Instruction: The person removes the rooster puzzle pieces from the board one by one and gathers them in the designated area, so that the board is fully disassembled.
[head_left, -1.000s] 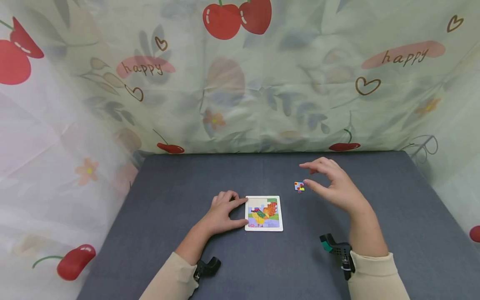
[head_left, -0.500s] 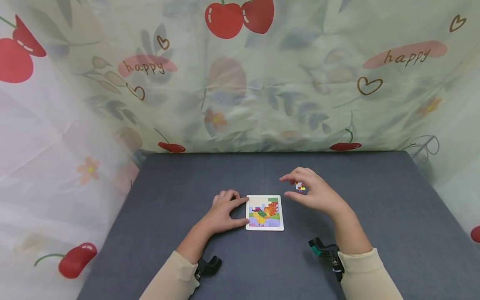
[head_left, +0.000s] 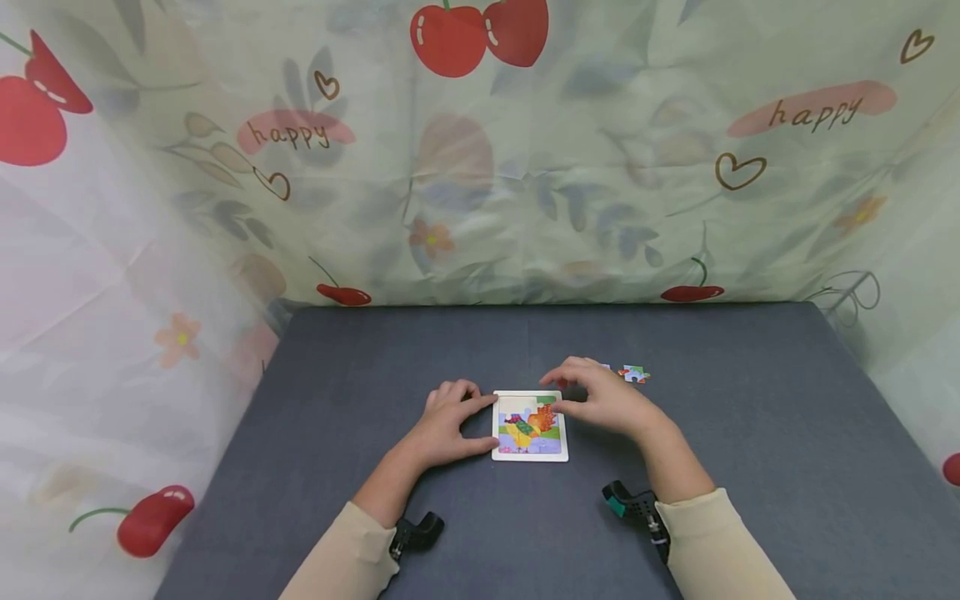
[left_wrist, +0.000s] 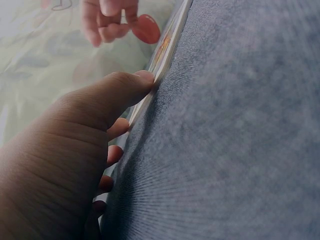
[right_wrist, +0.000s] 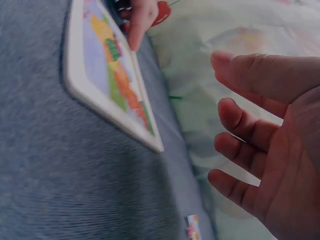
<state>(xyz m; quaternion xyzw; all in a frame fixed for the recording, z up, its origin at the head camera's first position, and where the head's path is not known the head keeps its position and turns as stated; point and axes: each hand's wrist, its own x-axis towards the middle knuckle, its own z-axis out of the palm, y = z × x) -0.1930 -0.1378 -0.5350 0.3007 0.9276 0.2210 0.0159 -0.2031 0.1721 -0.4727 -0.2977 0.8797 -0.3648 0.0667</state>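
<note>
Framed puzzle (head_left: 529, 457) midway between the table's (head_left: 360, 350) side edges.
Probably light and stiff, best taken by opposite sides; left hand (head_left: 442, 427) spread against it, right hand (head_left: 609, 404) parted, seemingly holding nothing.

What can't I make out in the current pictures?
Head view: a small flat puzzle piece, all but a lavender sliver hidden behind the bare right hand.
Right wrist view: a small multicoloured puzzle piece, blurred and cut by the bottom edge.
Left wrist view: most picture detail in the white-framed square chicken puzzle, lost to steep slant and the bare left hand.
</note>
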